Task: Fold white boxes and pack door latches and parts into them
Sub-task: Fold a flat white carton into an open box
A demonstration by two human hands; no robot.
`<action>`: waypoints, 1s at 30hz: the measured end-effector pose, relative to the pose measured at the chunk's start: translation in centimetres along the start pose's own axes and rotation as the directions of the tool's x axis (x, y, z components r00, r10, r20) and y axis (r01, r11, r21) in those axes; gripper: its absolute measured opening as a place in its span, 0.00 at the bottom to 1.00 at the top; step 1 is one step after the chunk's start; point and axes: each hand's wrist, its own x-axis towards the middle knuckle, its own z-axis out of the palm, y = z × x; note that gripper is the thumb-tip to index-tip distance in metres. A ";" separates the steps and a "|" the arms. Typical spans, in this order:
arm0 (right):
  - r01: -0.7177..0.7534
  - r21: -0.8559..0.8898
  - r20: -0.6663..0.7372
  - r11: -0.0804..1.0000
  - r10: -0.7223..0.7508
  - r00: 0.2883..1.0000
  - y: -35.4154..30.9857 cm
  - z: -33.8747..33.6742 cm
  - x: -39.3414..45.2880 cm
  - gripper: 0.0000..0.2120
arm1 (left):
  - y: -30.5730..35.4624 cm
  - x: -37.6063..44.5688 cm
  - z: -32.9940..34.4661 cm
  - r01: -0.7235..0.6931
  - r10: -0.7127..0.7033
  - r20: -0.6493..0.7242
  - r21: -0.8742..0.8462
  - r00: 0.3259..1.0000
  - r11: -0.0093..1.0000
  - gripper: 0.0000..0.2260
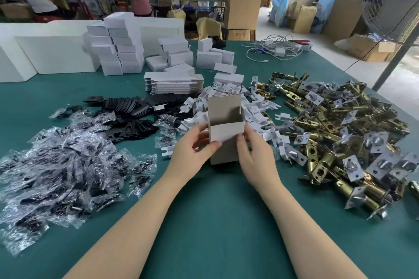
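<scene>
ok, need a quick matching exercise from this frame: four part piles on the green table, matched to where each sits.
Things:
1. brass door latches
2. clear plastic bags of black parts
3. stack of flat white box blanks
4. half-folded grey-and-white cardboard box

Places:
A. far centre
B. right side
C. between left hand and right hand
D. left side

Pairs: 1-B, 2-D, 3-A, 4-C

bright even daylight, soft shadows, wide-angle bending at edges.
</scene>
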 end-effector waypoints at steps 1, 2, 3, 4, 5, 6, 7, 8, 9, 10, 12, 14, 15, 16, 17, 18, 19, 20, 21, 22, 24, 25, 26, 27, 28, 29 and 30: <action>-0.012 -0.006 -0.078 1.000 0.011 0.997 -0.5 -0.6 0.3 0.17 | -0.1 0.0 -0.1 0.004 -0.004 0.007 0.007 1.000 1.000 0.21; -0.017 -0.020 -0.159 1.000 0.013 0.987 -1.0 -1.6 0.9 0.18 | -0.2 0.1 -0.2 0.008 -0.009 0.011 0.012 1.000 1.000 0.21; -0.025 -0.053 -0.220 0.998 0.012 0.975 -1.5 -2.8 1.7 0.18 | -0.2 0.1 -0.2 0.014 -0.014 0.012 0.009 1.000 1.000 0.21; -0.047 -0.101 -0.233 0.994 0.022 0.972 -1.9 -4.4 2.7 0.17 | -0.3 0.1 -0.3 0.019 -0.019 0.014 0.005 1.000 1.000 0.21; -0.079 -0.167 -0.192 0.983 0.047 0.980 -2.2 -6.0 3.8 0.16 | -0.5 0.2 -0.3 0.022 -0.023 0.016 0.002 1.000 1.000 0.20; -0.117 -0.271 -0.119 0.956 0.087 0.989 -2.3 -7.7 4.7 0.16 | -0.6 0.2 -0.2 0.025 -0.025 0.016 0.005 1.000 1.000 0.20; -0.145 -0.409 -0.048 0.901 0.137 0.989 -2.3 -9.3 5.6 0.15 | -0.7 0.3 -0.1 0.026 -0.026 0.015 0.007 1.000 1.000 0.20; -0.163 -0.552 -0.001 0.817 0.195 0.981 -2.1 -10.9 6.3 0.14 | -0.8 0.4 0.0 0.026 -0.026 0.011 0.010 1.000 1.000 0.20; -0.181 -0.679 0.019 0.712 0.263 0.965 -1.8 -12.3 6.9 0.13 | -0.9 0.4 0.1 0.026 -0.026 0.006 0.011 1.000 1.000 0.21; -0.203 -0.777 0.017 0.596 0.342 0.940 -1.3 -13.5 7.3 0.14 | -0.9 0.5 0.1 0.028 -0.028 0.004 0.011 1.000 1.000 0.21; -0.207 -0.893 0.020 0.400 0.494 0.869 -0.5 -15.1 7.8 0.20 | -1.0 0.5 0.1 0.034 -0.034 0.007 0.005 0.999 0.999 0.22; -0.149 -0.928 0.090 0.341 0.594 0.799 0.4 -15.8 8.2 0.23 | -1.1 0.5 0.0 0.034 -0.034 0.011 0.002 0.999 0.999 0.21; -0.132 -0.926 0.125 0.353 0.618 0.776 0.6 -15.9 8.4 0.23 | -1.1 0.4 0.0 0.032 -0.032 0.011 0.000 0.999 0.999 0.21; -0.133 -0.916 0.148 0.378 0.627 0.765 0.7 -15.9 8.4 0.23 | -1.0 0.4 0.1 0.029 -0.029 0.011 -0.003 1.000 1.000 0.21; -0.146 -0.903 0.156 0.405 0.624 0.766 0.8 -15.9 8.5 0.22 | -1.0 0.4 0.1 0.028 -0.028 0.012 -0.006 1.000 1.000 0.20; -0.164 -0.890 0.153 0.425 0.617 0.772 0.8 -15.9 8.5 0.21 | -1.0 0.4 0.1 0.026 -0.026 0.013 -0.008 1.000 1.000 0.20; -0.184 -0.879 0.145 0.441 0.613 0.776 0.9 -15.9 8.5 0.21 | -0.9 0.3 0.1 0.025 -0.025 0.015 -0.008 1.000 1.000 0.20; -0.203 -0.868 0.143 0.454 0.618 0.773 0.9 -15.9 8.6 0.21 | -0.9 0.3 0.1 0.025 -0.024 0.018 -0.010 1.000 1.000 0.20; -0.218 -0.860 0.144 0.462 0.629 0.764 1.0 -15.8 8.6 0.21 | -0.9 0.3 0.1 0.025 -0.025 0.021 -0.016 0.999 1.000 0.20; -0.231 -0.852 0.146 0.469 0.638 0.756 1.1 -15.8 8.7 0.21 | -0.8 0.2 0.1 0.027 -0.027 0.022 -0.023 0.999 0.999 0.20; -0.268 -0.824 0.141 0.498 0.639 0.756 1.3 -15.8 8.8 0.19 | -0.8 0.1 0.0 0.030 -0.029 0.021 -0.030 0.999 0.999 0.20; -0.306 -0.798 0.128 0.519 0.642 0.756 1.4 -15.9 8.9 0.17 | -0.8 0.1 0.0 0.030 -0.029 0.021 -0.031 0.999 0.999 0.20; -0.341 -0.771 0.114 0.538 0.643 0.757 1.6 -16.0 9.0 0.17 | -0.8 0.1 0.0 0.029 -0.029 0.021 -0.034 0.999 0.999 0.20; -0.369 -0.748 0.105 0.551 0.647 0.755 1.6 -16.4 9.3 0.15 | -0.8 0.1 0.0 0.029 -0.029 0.021 -0.039 0.999 0.999 0.20; -0.399 -0.720 0.105 0.568 0.658 0.746 1.5 -16.9 9.7 0.14 | -0.7 0.2 0.1 0.031 -0.030 0.023 -0.046 0.999 0.998 0.20; -0.434 -0.686 0.119 0.584 0.679 0.724 1.4 -17.7 10.1 0.12 | -0.7 0.2 0.1 0.033 -0.031 0.025 -0.051 0.999 0.998 0.20; -0.486 -0.635 0.146 0.601 0.711 0.688 0.9 -18.4 10.5 0.10 | -0.7 0.2 0.1 0.033 -0.032 0.026 -0.054 0.999 0.998 0.20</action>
